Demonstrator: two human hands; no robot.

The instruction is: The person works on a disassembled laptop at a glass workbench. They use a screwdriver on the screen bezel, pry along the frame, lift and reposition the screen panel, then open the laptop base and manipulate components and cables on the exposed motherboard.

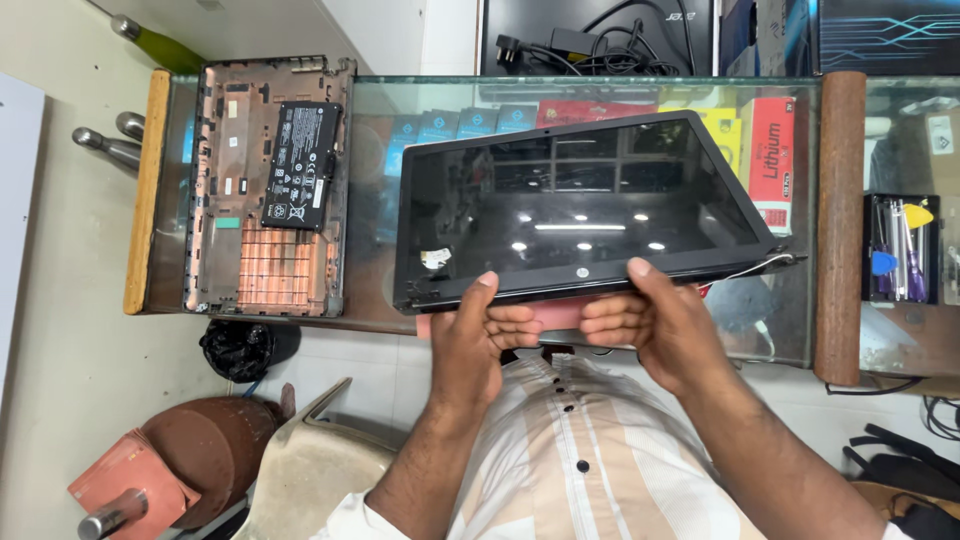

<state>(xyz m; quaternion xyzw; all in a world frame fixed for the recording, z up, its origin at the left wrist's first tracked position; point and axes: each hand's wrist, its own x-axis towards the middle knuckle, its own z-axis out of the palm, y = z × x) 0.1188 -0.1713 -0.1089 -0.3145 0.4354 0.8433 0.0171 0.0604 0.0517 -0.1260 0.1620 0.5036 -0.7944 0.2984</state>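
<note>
We've got the laptop screen panel [585,205] gripped along its near edge, lifted a bit over the glass table [800,330]. Left hand [475,335] has its thumb on the dark glass and fingers [515,325] curled underneath, pinching the bezel. Right hand [660,325] does the same on its side. A thin cable [765,265] sticks out at the right hinge corner. Over to the left sits the laptop bottom case [265,190] with a black battery [300,165] lying on it, well apart from the panel.
</note>
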